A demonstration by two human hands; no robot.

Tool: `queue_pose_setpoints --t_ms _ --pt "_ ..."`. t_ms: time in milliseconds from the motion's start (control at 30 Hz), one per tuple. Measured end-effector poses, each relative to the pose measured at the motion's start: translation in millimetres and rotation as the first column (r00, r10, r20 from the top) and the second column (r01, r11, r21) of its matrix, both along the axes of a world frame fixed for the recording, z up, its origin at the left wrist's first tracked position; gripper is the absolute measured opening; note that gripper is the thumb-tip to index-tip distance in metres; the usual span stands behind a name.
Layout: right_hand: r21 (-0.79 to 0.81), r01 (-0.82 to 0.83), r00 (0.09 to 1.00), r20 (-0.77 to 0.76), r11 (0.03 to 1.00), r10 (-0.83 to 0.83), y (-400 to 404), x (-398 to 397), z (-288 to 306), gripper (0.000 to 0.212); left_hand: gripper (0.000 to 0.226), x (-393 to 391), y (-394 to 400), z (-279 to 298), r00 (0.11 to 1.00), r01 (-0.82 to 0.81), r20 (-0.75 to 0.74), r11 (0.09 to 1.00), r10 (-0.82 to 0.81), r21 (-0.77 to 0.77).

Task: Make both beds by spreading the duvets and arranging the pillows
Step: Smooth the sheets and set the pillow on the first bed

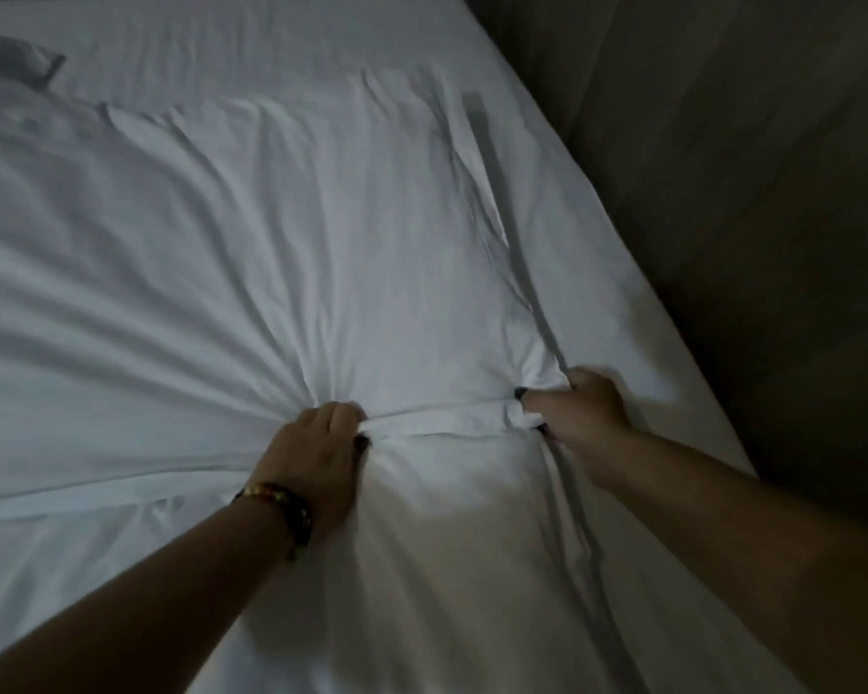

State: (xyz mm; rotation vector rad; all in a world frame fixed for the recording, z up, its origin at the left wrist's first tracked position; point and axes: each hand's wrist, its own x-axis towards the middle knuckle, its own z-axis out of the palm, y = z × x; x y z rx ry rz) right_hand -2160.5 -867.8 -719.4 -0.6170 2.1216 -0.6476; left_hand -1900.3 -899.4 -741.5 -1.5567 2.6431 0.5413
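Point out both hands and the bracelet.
Left hand (pixel 317 443), head view: back of the hand.
Right hand (pixel 580 410), head view: back of the hand.
Bracelet (pixel 284 508), head view: band on the left wrist.

The fingers (pixel 344 418) of the left hand (pixel 317 458) curl under bunched duvet (pixel 271 252) cloth, tips hidden. The bed (pixel 622 273) runs off the left and lower edges. A grey shape (pixel 16 57) at upper left is too dim to tell.

No readable text, labels or numbers anywhere: plain white duvet (pixel 281 273), nothing printed on the bracelet (pixel 281 508) either.
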Motion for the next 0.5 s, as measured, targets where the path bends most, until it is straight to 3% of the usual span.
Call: queue_pose_setpoints --t_ms 67,167,267,367,433,500 --pt "-0.048 0.078 0.996 -0.035 0.996 -0.079 -5 8 -9 0.046 0.046 -1 -7 -11 0.999 -0.035 -0.01 0.999 0.035 -0.008" --pt "-0.049 0.116 0.976 -0.177 0.992 -0.123 -7 18 -8 0.064 0.055 0 -13 -9 1.0 -0.015 0.009 1.0 0.014 0.011" --pt "0.022 0.114 0.963 -0.25 0.993 -0.105 5 32 -1 0.076 0.033 -7 -11 3 0.995 -0.098 0.011 0.995 0.097 0.028" --pt "-0.026 0.121 0.981 -0.149 0.992 -0.123 -1 31 13 0.056 0.031 -19 -6 31 0.973 -0.23 0.029 0.972 0.231 -0.042" --pt "-0.136 0.06 0.962 -0.257 0.989 -0.094 -11 15 28 0.044 0.027 -21 -10 46 0.968 -0.246 -0.091 0.957 0.234 -0.154" --pt "-0.239 -0.049 0.923 -0.383 0.97 -0.047 -17 1 43 0.04 0.02 -23 -11 46 0.97 -0.163 -0.215 0.958 0.113 -0.236"
